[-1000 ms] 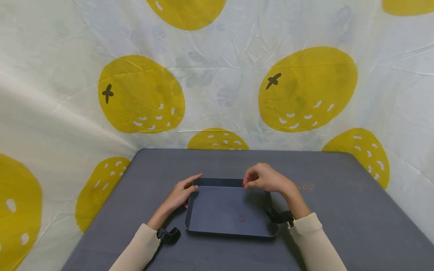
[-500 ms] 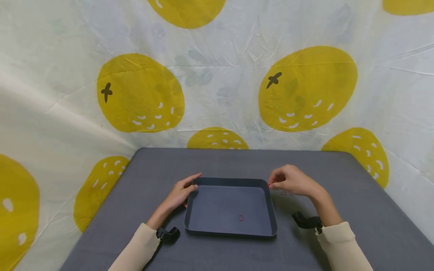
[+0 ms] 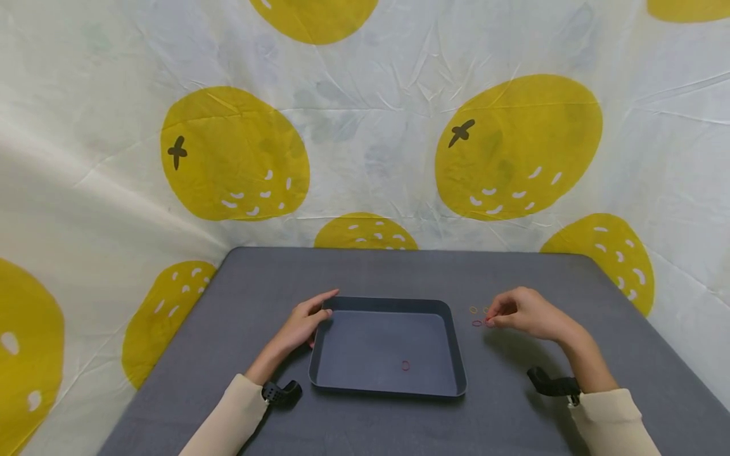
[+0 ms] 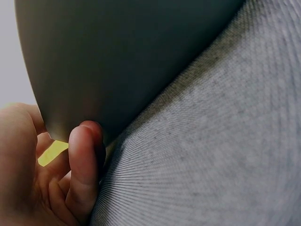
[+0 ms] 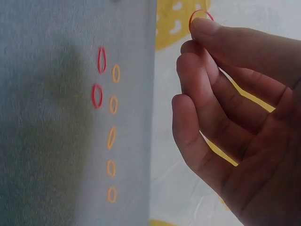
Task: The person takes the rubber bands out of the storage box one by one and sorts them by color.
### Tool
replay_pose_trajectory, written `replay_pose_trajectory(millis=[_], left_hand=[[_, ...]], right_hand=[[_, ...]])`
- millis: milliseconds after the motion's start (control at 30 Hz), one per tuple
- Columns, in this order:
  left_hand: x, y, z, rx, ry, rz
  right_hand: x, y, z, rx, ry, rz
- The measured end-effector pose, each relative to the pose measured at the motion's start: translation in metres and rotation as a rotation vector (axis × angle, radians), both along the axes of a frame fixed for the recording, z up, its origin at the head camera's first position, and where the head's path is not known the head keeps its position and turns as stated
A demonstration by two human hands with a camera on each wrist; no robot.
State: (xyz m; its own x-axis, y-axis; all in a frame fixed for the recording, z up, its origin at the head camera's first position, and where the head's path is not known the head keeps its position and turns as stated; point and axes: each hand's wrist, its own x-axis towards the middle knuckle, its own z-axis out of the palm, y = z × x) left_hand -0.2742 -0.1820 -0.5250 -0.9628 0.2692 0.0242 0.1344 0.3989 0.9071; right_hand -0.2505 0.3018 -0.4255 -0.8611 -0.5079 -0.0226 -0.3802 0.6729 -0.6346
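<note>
My left hand [image 3: 302, 323] grips the left side of a dark grey rectangular tray [image 3: 459, 358], thumb over its rim; the left wrist view shows curled fingers [image 4: 83, 162] at the tray's outer wall [image 4: 117, 61]. A single red rubber band [image 3: 405, 365] lies on the tray floor. To the right of the tray, my right hand [image 3: 530, 313] pinches another red rubber band [image 5: 201, 11] between thumb and forefinger, above the table. Below it, two red rubber bands [image 5: 97, 96] lie beside a row of several orange-yellow rubber bands [image 5: 113, 105]. The hand partly hides this group in the head view.
The grey cloth-covered table [image 3: 365, 424] extends around the tray on every side. Behind and to the left hangs a white curtain [image 3: 371, 152] with large yellow fruit prints. Each wrist carries a black strap-on mount [image 3: 553, 383].
My right hand has moved right, from above the tray's far right part to over the rubber bands, carrying a red band. My left hand keeps its hold on the tray.
</note>
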Motion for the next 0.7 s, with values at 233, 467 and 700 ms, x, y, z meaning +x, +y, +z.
replay_pose_trajectory(millis=[233,467,700], left_hand=[[0.000,-0.001,0.001,-0.009,-0.012,-0.013],[0.007,0.001,0.018,-0.007,-0.037,-0.031],[0.020,0.007,0.038,0.002,-0.031,-0.035]], right_hand=[[-0.005,0.018,-0.008,-0.039,-0.022,-0.013],[-0.010,0.032,-0.013,-0.018,-0.032,-0.061],[-0.012,0.039,-0.023,-0.011,-0.041,-0.100]])
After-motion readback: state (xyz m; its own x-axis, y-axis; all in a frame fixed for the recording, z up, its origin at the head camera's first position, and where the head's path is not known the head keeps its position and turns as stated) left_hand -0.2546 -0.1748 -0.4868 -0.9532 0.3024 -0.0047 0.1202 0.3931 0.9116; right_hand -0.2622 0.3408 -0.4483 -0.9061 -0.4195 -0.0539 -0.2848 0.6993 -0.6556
